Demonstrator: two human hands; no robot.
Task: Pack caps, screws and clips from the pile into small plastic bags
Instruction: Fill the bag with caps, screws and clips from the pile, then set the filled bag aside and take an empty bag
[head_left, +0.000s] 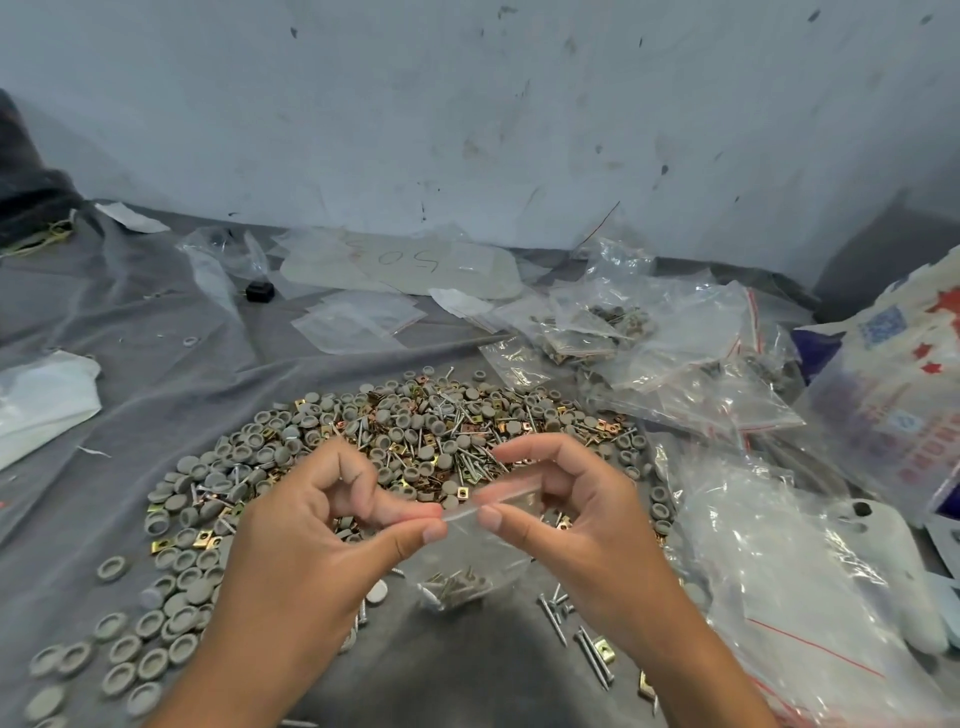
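Nearest, the left hand (317, 525) and right hand (566, 499) each pinch the top edge of a small plastic bag (467, 566) hanging between them, screws and caps already at its bottom. If either pinch slips, the bag could tip and spill. Beyond lies the pile (395, 447) on the grey cloth (156, 332); the filled bags (597, 322) farther back blur together, contents hard to make out.

We see two bare forearms entering from the bottom of the frame, left hand (317, 525) and right hand (566, 514) ungloved, no sleeves, short nails.
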